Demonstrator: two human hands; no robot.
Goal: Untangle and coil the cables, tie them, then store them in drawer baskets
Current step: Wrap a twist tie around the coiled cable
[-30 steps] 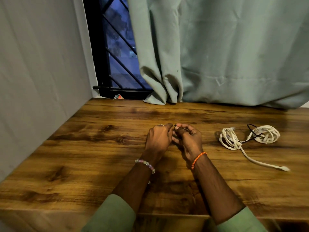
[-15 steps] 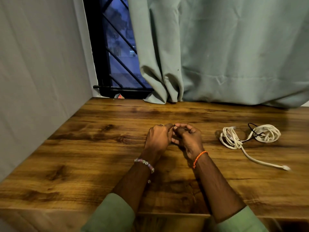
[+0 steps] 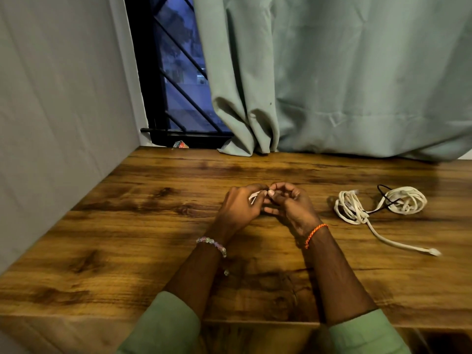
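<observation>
Hands: 2, left hand [image 3: 240, 208] + right hand [image 3: 288, 204] pinching 1 small white cable [image 3: 255, 194]; 1 white cable bundle [image 3: 378, 204] on table [image 3: 127, 238].

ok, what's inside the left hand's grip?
A short stretch of white cable shows between the left hand and the right hand. How far it runs inside, and whether it is coiled, is covered by the fingers.

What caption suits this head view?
Both hands, left and right, pinch a small white cable; more cables wait.
</observation>
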